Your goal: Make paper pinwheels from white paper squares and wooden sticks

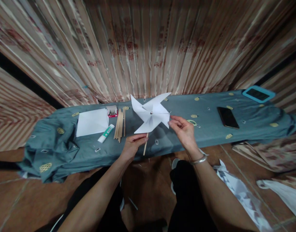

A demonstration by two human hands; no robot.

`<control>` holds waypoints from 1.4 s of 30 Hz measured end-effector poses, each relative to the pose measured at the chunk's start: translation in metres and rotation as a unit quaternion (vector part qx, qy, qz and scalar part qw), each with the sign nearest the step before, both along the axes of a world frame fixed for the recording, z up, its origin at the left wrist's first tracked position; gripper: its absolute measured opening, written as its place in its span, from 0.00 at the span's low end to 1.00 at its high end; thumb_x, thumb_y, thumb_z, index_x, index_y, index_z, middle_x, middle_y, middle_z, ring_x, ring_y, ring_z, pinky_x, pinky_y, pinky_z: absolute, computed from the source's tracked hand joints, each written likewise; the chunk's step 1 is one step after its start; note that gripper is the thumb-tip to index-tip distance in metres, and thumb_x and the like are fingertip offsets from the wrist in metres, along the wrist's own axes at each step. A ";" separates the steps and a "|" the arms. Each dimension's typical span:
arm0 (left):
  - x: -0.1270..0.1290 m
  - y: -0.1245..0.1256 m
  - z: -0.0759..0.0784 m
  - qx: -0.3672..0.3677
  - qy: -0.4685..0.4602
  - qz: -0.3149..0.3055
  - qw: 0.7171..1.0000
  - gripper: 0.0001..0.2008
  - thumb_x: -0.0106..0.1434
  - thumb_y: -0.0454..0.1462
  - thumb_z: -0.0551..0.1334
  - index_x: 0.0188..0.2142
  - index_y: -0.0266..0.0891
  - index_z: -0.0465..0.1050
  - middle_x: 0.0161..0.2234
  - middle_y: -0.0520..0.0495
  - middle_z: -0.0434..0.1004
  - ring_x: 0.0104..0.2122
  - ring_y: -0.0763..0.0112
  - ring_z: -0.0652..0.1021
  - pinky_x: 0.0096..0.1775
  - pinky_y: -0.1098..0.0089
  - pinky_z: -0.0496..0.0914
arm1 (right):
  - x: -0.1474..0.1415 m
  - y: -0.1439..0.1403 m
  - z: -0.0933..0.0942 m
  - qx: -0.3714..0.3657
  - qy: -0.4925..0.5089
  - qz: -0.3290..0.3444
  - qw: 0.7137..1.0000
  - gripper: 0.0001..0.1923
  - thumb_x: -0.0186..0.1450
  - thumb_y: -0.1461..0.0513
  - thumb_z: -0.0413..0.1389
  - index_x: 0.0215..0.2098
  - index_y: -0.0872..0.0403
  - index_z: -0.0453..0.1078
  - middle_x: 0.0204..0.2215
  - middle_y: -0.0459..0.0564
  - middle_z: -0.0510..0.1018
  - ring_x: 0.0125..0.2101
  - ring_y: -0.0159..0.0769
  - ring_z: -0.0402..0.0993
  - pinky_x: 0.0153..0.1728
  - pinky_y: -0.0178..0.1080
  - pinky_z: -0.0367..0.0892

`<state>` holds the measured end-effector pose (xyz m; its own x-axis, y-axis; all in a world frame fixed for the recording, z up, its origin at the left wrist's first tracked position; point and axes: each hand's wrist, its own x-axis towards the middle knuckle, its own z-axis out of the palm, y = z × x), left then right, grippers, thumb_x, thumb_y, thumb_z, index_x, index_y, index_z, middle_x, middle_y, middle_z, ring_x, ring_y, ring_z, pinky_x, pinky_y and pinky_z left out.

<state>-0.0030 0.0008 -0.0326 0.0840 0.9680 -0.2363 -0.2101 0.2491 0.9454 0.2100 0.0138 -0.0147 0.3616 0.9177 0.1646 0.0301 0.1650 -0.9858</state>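
And there the stick (pixel 145 149) disappears, its upper part hidden behind the paper pinwheel (pixel 156 116)! Lettering on the glue stick (pixel 106 133): too small to read. Contents of the red box (pixel 116 112): too tiny to name. White plastic (pixel 284 194), cut off at right!

The pinwheel (pixel 159 112) is smooth, matt white paper, with a shiny metal pin (pixel 151 112) at its centre and a stick (pixel 145 149) of pale, unvarnished-looking wood. On the left, the loose sticks (pixel 119 125) look like the same plain wood, the sheets (pixel 92 122) are smooth, matt paper, and the glue stick (pixel 106 133) has a smooth plastic tube. The bench cover (pixel 208 133) is soft, creased cloth, dull in finish. To the right, the phone (pixel 228 117) has a dark, glossy face, and the tablet (pixel 258 94) has a smooth blue rim that looks plastic. The bracelet (pixel 199 160) is bright, polished metal. The far curtain (pixel 143 48) is pleated fabric with a slight sheen.
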 end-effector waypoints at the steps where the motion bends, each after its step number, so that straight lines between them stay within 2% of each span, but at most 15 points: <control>1: 0.000 0.000 0.000 -0.001 -0.003 0.001 1.000 0.17 0.36 0.42 0.77 0.28 0.40 0.83 0.29 0.46 0.83 0.29 0.69 0.78 0.41 0.66 0.71 | -0.001 0.000 0.000 -0.006 0.008 0.005 1.000 0.18 0.49 0.56 0.67 0.37 0.53 0.76 0.26 0.45 0.80 0.27 0.32 0.74 0.34 0.38 0.69; 11: -0.001 0.003 -0.004 -0.010 -0.019 0.045 0.999 0.18 0.35 0.41 0.77 0.29 0.40 0.82 0.29 0.47 0.83 0.30 0.70 0.78 0.43 0.66 0.71 | -0.025 -0.010 0.007 -0.053 0.112 0.056 0.991 0.20 0.44 0.56 0.69 0.35 0.53 0.75 0.23 0.42 0.79 0.26 0.30 0.72 0.35 0.36 0.68; 18: 0.000 0.002 0.000 -0.005 -0.027 0.057 0.998 0.19 0.34 0.42 0.77 0.29 0.39 0.82 0.28 0.46 0.83 0.30 0.68 0.78 0.43 0.64 0.71 | -0.042 -0.018 0.007 -0.090 0.125 0.106 0.982 0.22 0.45 0.54 0.69 0.36 0.52 0.74 0.25 0.42 0.79 0.26 0.30 0.72 0.34 0.37 0.68; 26: 0.001 0.001 -0.003 0.004 -0.028 0.048 0.998 0.19 0.35 0.42 0.77 0.29 0.40 0.83 0.29 0.47 0.83 0.30 0.68 0.78 0.44 0.64 0.71 | -0.057 -0.022 0.006 -0.080 0.116 0.155 0.978 0.17 0.46 0.51 0.69 0.27 0.52 0.73 0.22 0.42 0.76 0.25 0.30 0.69 0.31 0.35 0.67; 33: 0.001 -0.002 -0.001 0.026 -0.030 0.011 0.999 0.20 0.39 0.44 0.76 0.32 0.39 0.83 0.32 0.46 0.84 0.33 0.66 0.79 0.45 0.64 0.71 | -0.067 -0.022 0.009 -0.084 0.122 0.183 0.972 0.16 0.47 0.52 0.69 0.26 0.53 0.73 0.20 0.41 0.75 0.24 0.29 0.69 0.32 0.34 0.67; 36: 0.001 -0.002 0.000 0.031 -0.029 0.003 0.999 0.21 0.38 0.45 0.76 0.32 0.39 0.83 0.32 0.46 0.84 0.34 0.64 0.79 0.46 0.62 0.71 | -0.071 -0.022 0.006 -0.078 0.104 0.193 0.972 0.16 0.47 0.52 0.68 0.28 0.53 0.74 0.22 0.43 0.77 0.25 0.30 0.71 0.31 0.35 0.67; 39: 0.000 -0.002 0.000 0.027 -0.026 0.008 0.999 0.21 0.38 0.46 0.76 0.32 0.39 0.83 0.32 0.46 0.84 0.34 0.63 0.79 0.46 0.62 0.70 | -0.068 -0.023 0.006 -0.073 0.045 0.201 0.976 0.16 0.51 0.50 0.66 0.29 0.53 0.75 0.23 0.45 0.79 0.24 0.31 0.71 0.27 0.34 0.66; 42: -0.001 -0.001 0.001 0.017 -0.023 0.029 0.999 0.21 0.36 0.46 0.77 0.30 0.39 0.83 0.30 0.46 0.83 0.33 0.66 0.79 0.45 0.64 0.70 | -0.054 -0.023 0.009 -0.067 -0.031 0.161 0.984 0.16 0.56 0.49 0.62 0.28 0.53 0.76 0.20 0.46 0.78 0.21 0.31 0.70 0.23 0.34 0.63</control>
<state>-0.0037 -0.0001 -0.0318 0.0371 0.9789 -0.2010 -0.2661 0.2035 0.9422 0.1564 -0.0089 -0.0061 0.0422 0.9980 0.0460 0.0586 0.0435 -0.9973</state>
